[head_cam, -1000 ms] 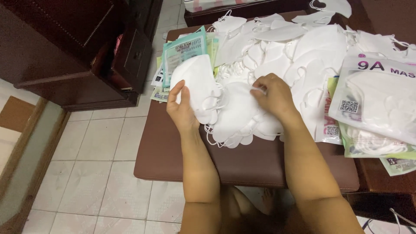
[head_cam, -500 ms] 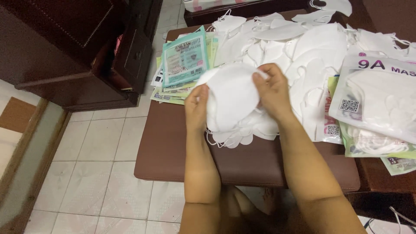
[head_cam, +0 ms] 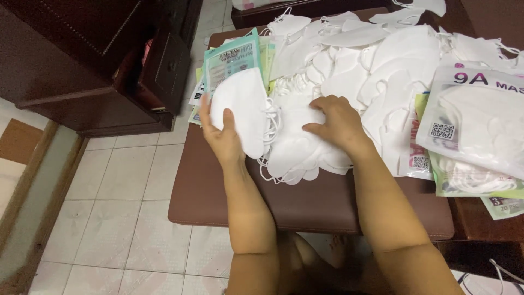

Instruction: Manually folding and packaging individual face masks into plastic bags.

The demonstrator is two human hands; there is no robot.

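Over a brown cushioned stool (head_cam: 218,202) heaped with white masks, we grip one folded mask (head_cam: 244,106) in our left hand (head_cam: 221,134), thumb across it, beside the green packets (head_cam: 232,54), while our right hand (head_cam: 335,123) presses flat, fingers spread, on the mask pile (head_cam: 297,150).

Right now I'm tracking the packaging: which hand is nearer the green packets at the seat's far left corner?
Left. The left hand, holding a white mask, sits just below the green packets; the right hand rests on the mask pile, farther right.
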